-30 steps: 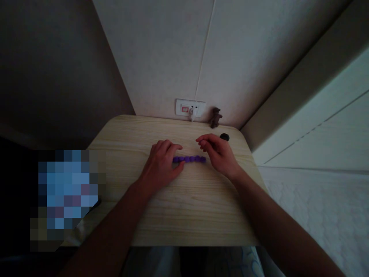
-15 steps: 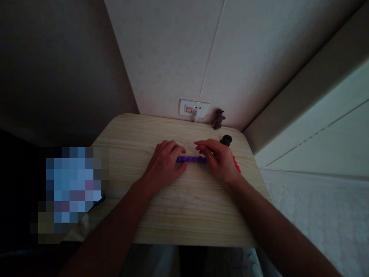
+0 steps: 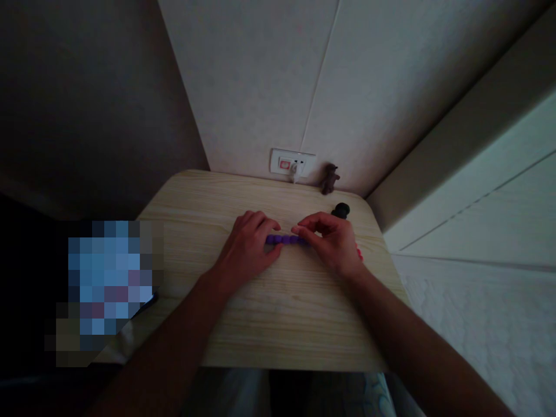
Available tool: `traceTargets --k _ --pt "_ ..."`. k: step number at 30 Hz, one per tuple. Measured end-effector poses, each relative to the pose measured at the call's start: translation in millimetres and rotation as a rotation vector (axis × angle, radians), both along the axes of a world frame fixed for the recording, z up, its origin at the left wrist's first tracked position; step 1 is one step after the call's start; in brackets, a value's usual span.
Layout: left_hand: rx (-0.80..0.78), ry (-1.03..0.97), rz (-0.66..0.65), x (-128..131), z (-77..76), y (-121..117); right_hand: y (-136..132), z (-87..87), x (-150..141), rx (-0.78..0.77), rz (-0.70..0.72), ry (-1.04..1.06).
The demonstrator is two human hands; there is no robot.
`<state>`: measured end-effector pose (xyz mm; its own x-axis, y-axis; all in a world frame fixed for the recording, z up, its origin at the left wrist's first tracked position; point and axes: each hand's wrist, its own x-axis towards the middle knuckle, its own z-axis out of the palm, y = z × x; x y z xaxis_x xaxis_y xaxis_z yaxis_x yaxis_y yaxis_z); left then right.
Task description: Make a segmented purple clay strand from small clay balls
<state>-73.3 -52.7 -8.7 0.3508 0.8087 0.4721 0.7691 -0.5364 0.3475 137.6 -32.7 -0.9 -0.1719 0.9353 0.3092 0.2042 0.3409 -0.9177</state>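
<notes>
A short purple row of joined beads or blocks (image 3: pixel 284 239) lies on a light wooden table (image 3: pixel 269 313). My left hand (image 3: pixel 247 249) rests on the table with fingers curled, pinching the row's left end between thumb and fingers. My right hand (image 3: pixel 332 240) has its fingertips closed over the row's right end. A red piece (image 3: pixel 358 251) peeks out from behind my right hand near the table's right edge.
A small black round object (image 3: pixel 341 209) and a little brown figurine (image 3: pixel 330 178) stand at the table's back right. A white wall socket (image 3: pixel 292 163) with a plug is behind. A blurred patch (image 3: pixel 108 278) sits left. A white surface lies on the right.
My right hand has slid left along the purple row and its fingers have closed onto the row's right end. The left hand has stayed in place.
</notes>
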Motion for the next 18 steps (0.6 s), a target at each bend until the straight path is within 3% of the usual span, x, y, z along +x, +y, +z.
traceTargets --k 18 --pt "-0.009 -0.066 0.011 -0.5 0.1 -0.3 -7.4 1.9 -1.0 0.060 0.048 -0.086"
